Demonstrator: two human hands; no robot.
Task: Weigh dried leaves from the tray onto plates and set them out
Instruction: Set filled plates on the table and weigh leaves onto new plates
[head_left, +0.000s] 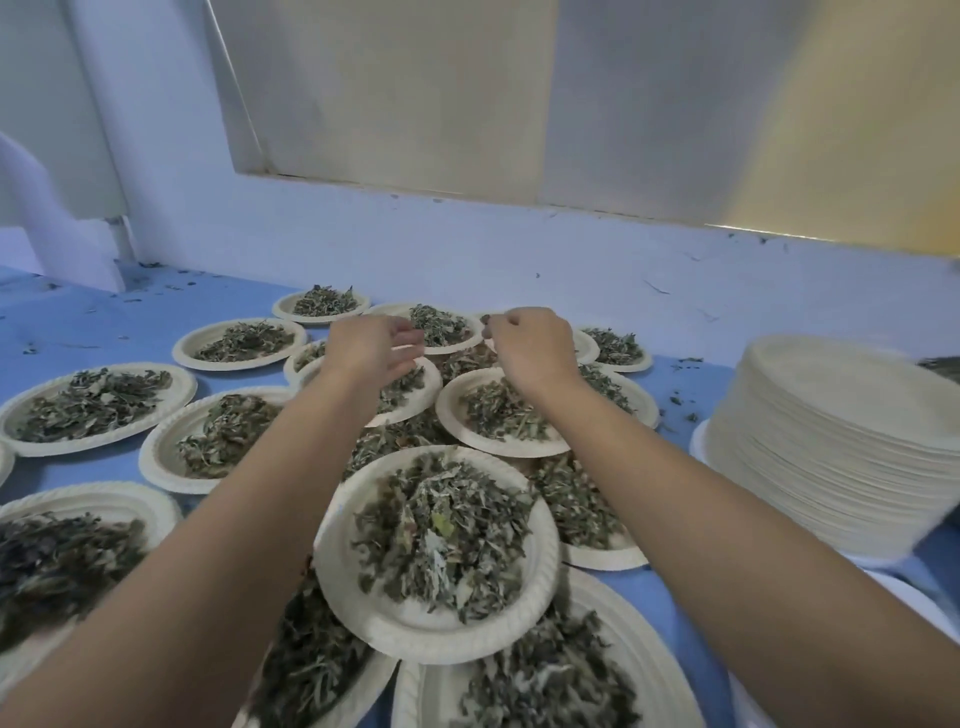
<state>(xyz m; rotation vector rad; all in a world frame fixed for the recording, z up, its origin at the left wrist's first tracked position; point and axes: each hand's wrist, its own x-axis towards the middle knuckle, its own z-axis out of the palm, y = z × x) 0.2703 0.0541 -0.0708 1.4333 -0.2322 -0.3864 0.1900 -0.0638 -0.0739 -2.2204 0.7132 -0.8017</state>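
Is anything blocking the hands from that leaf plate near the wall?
Nothing visible. The left hand and right hand flank the pale round paper plate of dried leaves; other filled plates only lie beneath the arms.

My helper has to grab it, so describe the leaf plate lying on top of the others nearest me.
Start at the tall stack of empty plates on the right of the blue table. Look left and nearer, into the crowd of leaf-filled plates. The top plate shows its whole round rim and overlaps its neighbours, which it partly covers.
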